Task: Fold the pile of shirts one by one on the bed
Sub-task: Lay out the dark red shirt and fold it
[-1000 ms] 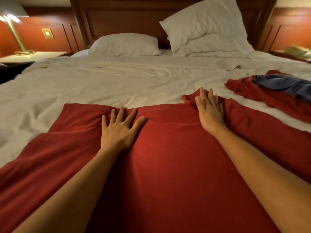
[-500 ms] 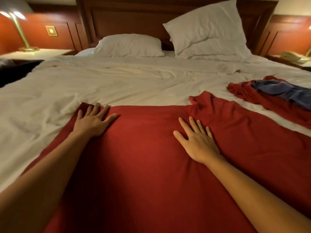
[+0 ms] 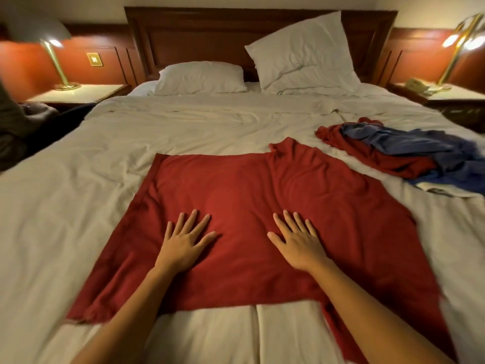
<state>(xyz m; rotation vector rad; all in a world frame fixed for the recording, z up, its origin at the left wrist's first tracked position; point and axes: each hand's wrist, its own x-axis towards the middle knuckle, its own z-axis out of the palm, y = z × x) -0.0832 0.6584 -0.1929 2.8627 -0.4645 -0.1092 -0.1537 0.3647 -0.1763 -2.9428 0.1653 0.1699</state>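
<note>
A red shirt (image 3: 244,187) lies spread flat on the white bed (image 3: 78,195) in front of me, one sleeve bunched at its far right corner. My left hand (image 3: 183,241) presses flat on the shirt's near left part, fingers spread. On the near right part, my right hand (image 3: 298,241) also lies flat with fingers straight. A pile of shirts (image 3: 409,151), red and blue, sits crumpled at the right side of the bed.
Two white pillows (image 3: 202,77) lean by the wooden headboard (image 3: 199,40). Nightstands with brass lamps (image 3: 59,64) stand on both sides; a phone (image 3: 418,85) is on the right one. Dark items (image 3: 15,127) lie off the bed's left edge.
Both hands slid back toward me over the red shirt, from its far edge to its near half. The view pulled back, showing the whole shirt and its near hem.
</note>
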